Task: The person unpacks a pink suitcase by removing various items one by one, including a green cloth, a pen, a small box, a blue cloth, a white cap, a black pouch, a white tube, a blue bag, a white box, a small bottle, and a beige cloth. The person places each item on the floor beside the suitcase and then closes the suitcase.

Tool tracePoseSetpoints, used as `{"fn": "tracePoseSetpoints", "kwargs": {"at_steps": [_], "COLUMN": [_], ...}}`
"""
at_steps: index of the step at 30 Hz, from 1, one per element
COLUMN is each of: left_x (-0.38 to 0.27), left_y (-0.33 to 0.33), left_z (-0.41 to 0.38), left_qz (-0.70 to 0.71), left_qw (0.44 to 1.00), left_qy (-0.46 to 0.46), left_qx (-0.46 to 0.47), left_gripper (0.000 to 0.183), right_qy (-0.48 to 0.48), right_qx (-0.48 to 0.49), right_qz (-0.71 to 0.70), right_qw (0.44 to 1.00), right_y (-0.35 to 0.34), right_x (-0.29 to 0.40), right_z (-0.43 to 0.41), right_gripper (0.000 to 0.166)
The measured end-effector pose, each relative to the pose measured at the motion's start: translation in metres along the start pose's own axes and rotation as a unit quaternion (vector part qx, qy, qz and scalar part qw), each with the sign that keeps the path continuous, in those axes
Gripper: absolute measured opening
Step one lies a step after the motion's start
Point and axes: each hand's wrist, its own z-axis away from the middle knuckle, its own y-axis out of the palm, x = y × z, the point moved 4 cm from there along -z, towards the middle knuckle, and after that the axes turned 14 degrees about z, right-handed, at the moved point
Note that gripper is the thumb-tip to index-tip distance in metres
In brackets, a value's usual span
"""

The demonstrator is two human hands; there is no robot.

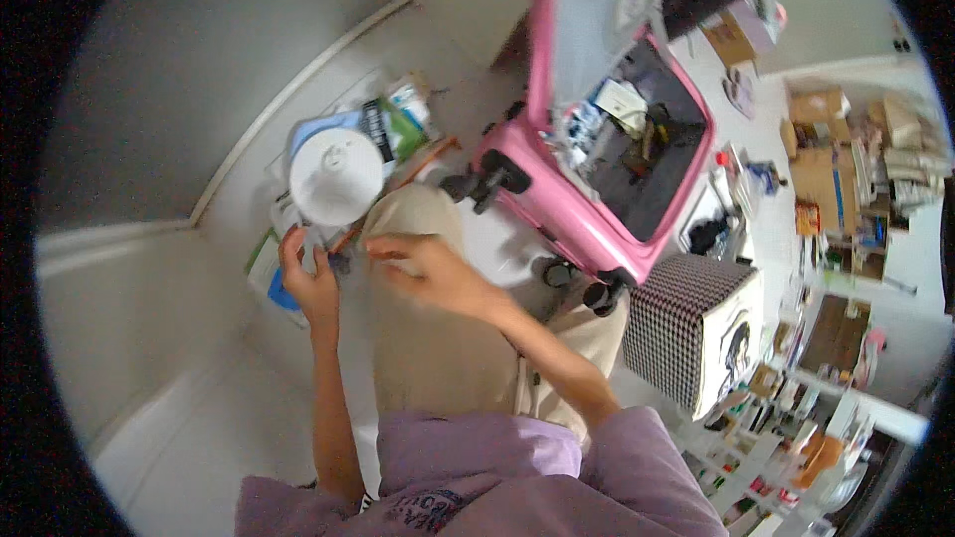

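My left hand (312, 283) is raised with its fingers curled around a small pale, translucent item (308, 250), just below the rim of a white round container (336, 177). Over my knee, my right hand (418, 268) is blurred, its thumb and fingers bent towards each other; whether something thin lies between them cannot be told. The white container rests among packets and papers on the floor. A small dark item (339, 262) shows close to the fingers of my left hand. Right of my knees lies an open pink suitcase (597, 216) with several small things inside.
A houndstooth-patterned box (683, 328) stands beside the suitcase. Green and white packets (403, 127) lie beyond the white container. A grey panel (224, 52) and a pale wall (149, 328) rise at the left. Cardboard boxes (824, 179) and crowded shelves (791, 418) are far right.
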Motion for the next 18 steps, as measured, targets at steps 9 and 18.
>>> {"fn": "tracePoseSetpoints", "kwargs": {"at_steps": [9, 18], "left_x": [-0.207, -0.124], "left_y": [0.238, 0.484], "left_z": [0.017, 0.051], "left_qz": [0.202, -0.446], "left_qw": [0.875, 0.662], "left_qy": [0.123, 0.322], "left_qx": [0.423, 0.509], "left_gripper": [0.018, 0.049], "right_qy": [0.271, 0.475], "right_qx": [-0.495, -0.376], "right_qz": [-0.046, 0.079], "right_qw": [0.824, 0.792], "right_y": [-0.290, -0.295], "right_x": [-0.132, -0.347], "right_z": [0.144, 0.106], "right_gripper": [0.028, 0.042]}}
